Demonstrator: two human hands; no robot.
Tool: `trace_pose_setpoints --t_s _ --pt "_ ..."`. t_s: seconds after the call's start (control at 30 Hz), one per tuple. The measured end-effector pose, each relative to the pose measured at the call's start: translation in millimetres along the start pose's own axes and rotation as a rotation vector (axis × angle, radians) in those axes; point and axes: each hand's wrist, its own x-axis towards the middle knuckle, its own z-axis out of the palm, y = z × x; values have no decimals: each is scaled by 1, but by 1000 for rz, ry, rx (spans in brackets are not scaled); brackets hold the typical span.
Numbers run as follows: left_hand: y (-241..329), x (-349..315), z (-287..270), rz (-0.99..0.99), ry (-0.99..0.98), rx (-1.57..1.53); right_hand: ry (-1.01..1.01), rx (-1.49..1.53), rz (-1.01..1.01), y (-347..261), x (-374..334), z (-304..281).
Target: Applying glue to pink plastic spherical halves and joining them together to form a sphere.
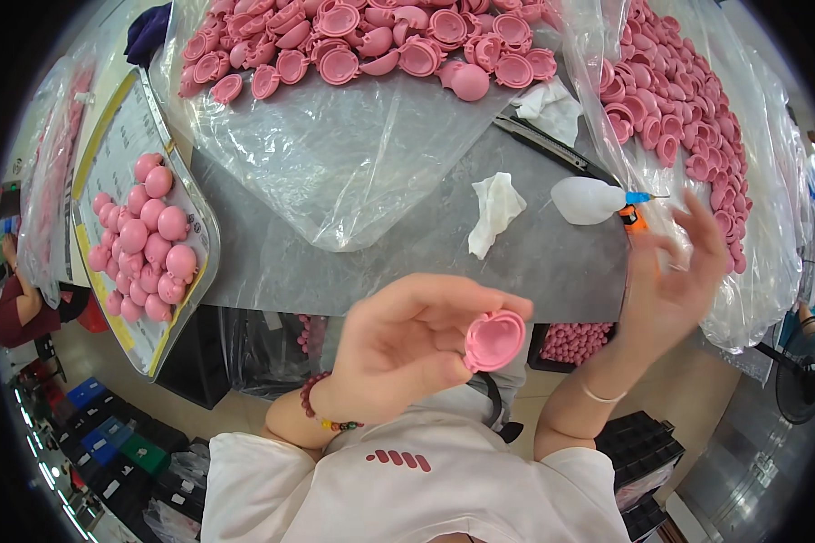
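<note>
My left hand pinches a small pink plastic half-shell between thumb and fingers. Its hollow side faces up, and little tabs stick out of its rim. My right hand is raised at the right, its fingers apart, somewhat blurred, with nothing visible in them. Closest to it lies a white squeeze bottle with a blue needle tip. Beyond the bottle is a black utility knife, whose orange end shows behind the bottle's tip.
Pink half-shells are heaped on clear plastic sheeting at the back; another heap fills the right. Closed pink balls sit on a tray at left. Crumpled white tissue lies mid-table. Below the edge, a bin holds pink pieces.
</note>
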Motion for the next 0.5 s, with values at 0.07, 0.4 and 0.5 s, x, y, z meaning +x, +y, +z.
trace_pose_setpoints --t_s 0.07,0.4,0.5 --pt "1 0 -2 313 -17 638 115 -482 2 25 18 -43" --pt "-1 3 -4 369 -15 748 -174 -850 73 108 48 -122" --pt "0 3 -1 305 -29 587 -102 -740 213 105 48 -119"
